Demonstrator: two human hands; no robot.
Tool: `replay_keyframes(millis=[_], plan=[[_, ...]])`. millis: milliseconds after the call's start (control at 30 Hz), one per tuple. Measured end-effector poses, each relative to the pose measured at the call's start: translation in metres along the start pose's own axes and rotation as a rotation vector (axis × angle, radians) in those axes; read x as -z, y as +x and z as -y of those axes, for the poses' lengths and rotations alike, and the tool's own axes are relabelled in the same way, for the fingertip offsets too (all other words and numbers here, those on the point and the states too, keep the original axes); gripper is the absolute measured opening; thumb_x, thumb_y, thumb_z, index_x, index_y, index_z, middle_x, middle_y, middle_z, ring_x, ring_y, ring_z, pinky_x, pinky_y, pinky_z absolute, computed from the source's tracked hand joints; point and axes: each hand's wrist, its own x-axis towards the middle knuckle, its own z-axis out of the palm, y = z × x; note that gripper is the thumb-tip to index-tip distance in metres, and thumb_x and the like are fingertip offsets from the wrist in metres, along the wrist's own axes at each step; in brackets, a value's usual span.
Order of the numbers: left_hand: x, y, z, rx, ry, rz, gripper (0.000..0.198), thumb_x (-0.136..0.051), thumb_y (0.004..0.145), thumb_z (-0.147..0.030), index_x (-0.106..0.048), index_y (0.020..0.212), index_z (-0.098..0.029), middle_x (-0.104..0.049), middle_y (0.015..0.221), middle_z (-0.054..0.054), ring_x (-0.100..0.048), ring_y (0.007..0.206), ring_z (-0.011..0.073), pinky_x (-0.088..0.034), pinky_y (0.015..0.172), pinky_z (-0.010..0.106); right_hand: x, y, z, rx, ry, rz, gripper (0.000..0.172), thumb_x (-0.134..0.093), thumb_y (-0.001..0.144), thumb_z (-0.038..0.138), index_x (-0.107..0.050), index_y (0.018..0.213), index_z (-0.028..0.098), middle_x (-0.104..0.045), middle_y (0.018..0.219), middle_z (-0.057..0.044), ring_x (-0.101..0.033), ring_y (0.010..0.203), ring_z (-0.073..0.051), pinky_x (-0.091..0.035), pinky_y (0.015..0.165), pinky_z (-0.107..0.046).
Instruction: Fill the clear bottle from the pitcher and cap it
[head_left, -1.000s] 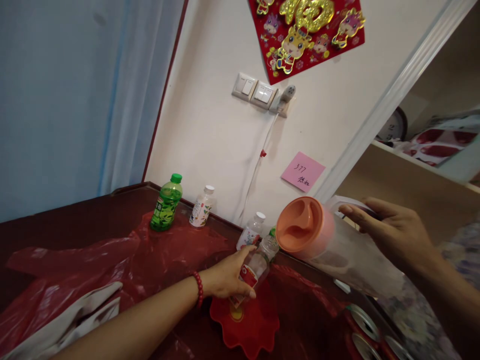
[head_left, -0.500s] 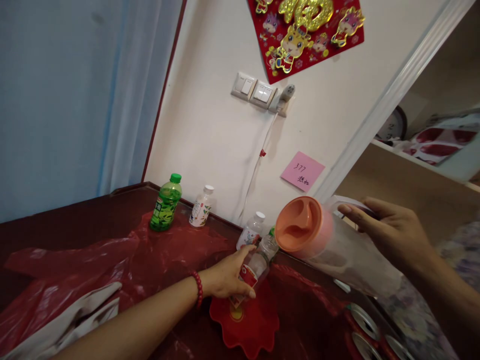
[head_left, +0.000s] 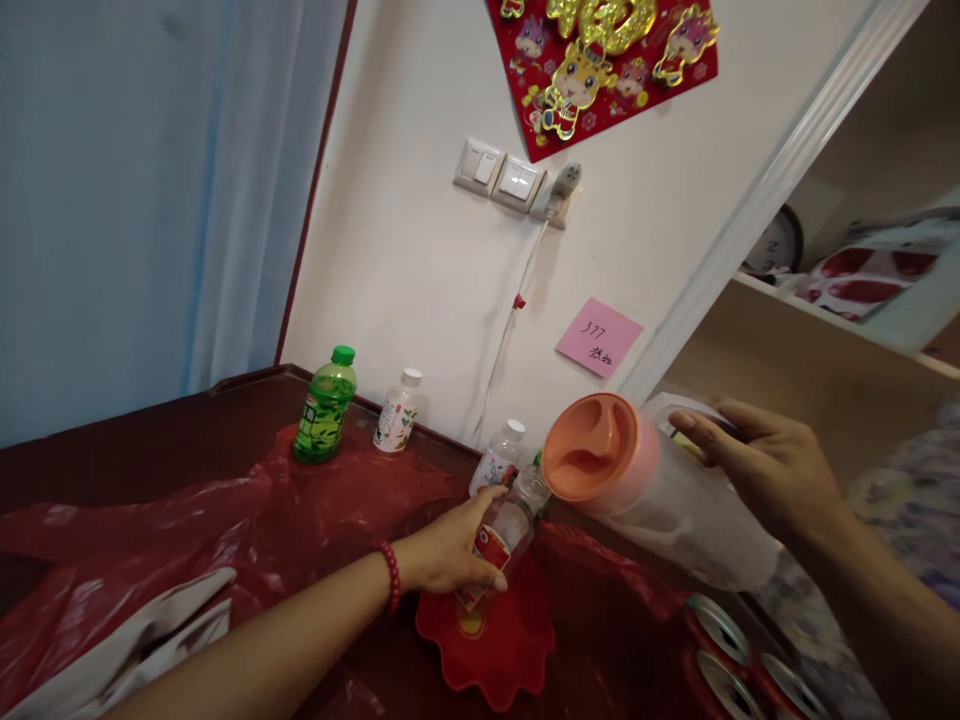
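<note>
My left hand (head_left: 448, 550) grips a small clear bottle with a red label (head_left: 504, 530), tilted, its base over a red scalloped dish (head_left: 495, 640). My right hand (head_left: 765, 470) holds a clear pitcher with an orange lid (head_left: 645, 485) by its handle. The pitcher is tipped on its side, the lid's spout right above the bottle's open neck. Whether liquid is flowing I cannot tell.
A green bottle (head_left: 324, 405) and two white-capped bottles (head_left: 397, 410) (head_left: 496, 460) stand along the wall on the dark red table (head_left: 150, 450). Red plastic sheeting (head_left: 225, 520) and a white cloth (head_left: 127, 650) lie at left. Several cans (head_left: 720, 650) sit at bottom right.
The view has shifted slightly; the pitcher and the bottle have edged a little left and closer together. Both hands keep their hold.
</note>
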Motion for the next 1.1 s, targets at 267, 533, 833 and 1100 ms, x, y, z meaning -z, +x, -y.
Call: replay_keyframes(millis=[267,533,833,1100], plan=[[-0.001,0.0,0.006,0.021,-0.079,0.01,0.105,-0.081,0.064,-0.024,-0.03,0.155,-0.026,-0.063,0.132,0.013,-0.067,0.107,0.032,-0.055,0.093,0.045,-0.019,-0.042,-0.035,-0.197,0.256,-0.171,0.065,-0.072,0.074,0.08,-0.056,0.056,0.02,-0.048,0.053,0.0,-0.042,0.053,-0.016,-0.032,0.049,-0.026],[0.0,0.004,0.011,0.001,-0.055,0.034,0.104,-0.077,0.068,-0.026,-0.024,0.157,-0.028,-0.059,0.141,0.012,-0.062,0.118,0.0327,-0.051,0.101,0.048,-0.063,-0.078,-0.081,-0.439,0.571,-0.393,0.064,-0.078,0.07,0.077,-0.047,0.06,0.022,-0.039,0.054,0.005,-0.038,0.05,-0.013,-0.039,0.048,-0.026],[0.001,0.007,0.001,0.038,-0.068,0.057,0.099,-0.075,0.067,-0.021,-0.025,0.152,-0.024,-0.053,0.146,0.013,-0.06,0.12,0.0325,-0.051,0.102,0.047,-0.087,-0.099,-0.078,-0.625,0.685,-0.494,0.064,-0.083,0.064,0.076,-0.051,0.062,0.021,-0.045,0.055,0.005,-0.044,0.049,-0.013,-0.039,0.044,-0.022],[0.0,0.008,0.003,0.062,-0.107,0.072,0.099,-0.074,0.069,-0.022,-0.023,0.153,-0.025,-0.056,0.142,0.013,-0.062,0.117,0.0331,-0.053,0.097,0.048,-0.109,-0.122,-0.082,-0.664,0.707,-0.477,0.063,-0.078,0.072,0.078,-0.055,0.07,0.019,-0.05,0.06,0.004,-0.042,0.052,-0.014,-0.034,0.044,-0.023]])
